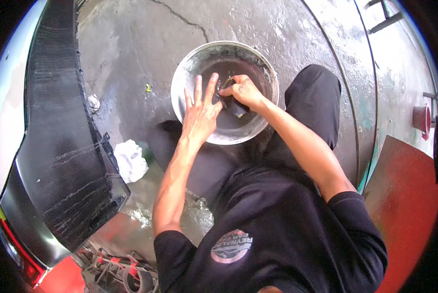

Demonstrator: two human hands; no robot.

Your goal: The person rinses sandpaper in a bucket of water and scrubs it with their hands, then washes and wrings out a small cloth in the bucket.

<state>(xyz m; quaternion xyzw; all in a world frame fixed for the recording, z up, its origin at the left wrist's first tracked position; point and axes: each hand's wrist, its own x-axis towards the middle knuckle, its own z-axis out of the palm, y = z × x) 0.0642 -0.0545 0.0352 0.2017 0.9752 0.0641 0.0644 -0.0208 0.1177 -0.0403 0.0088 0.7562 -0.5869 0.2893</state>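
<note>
A round metal basin (pixel 177 93) with dark water in it sits on the floor in front of me. Over its left side my left hand (pixel 200 115) is held with the fingers stretched and spread, its thumb close to my right hand. My right hand (pixel 245 92) is closed in a pinch over the middle of the basin. From under its fingers a small dark, flat piece (pixel 239 110) with a paler edge hangs toward the water. The part of it beneath the fingers is hidden.
At left stands a vehicle with a black, streaked bumper panel (pixel 62 127). A crumpled white cloth (pixel 130 161) lies beside it on the wet concrete floor (pixel 126 53). Dark hoses (pixel 340 63) run along the right. Farther right are a red panel (pixel 405 195) and a reddish pot (pixel 421 117).
</note>
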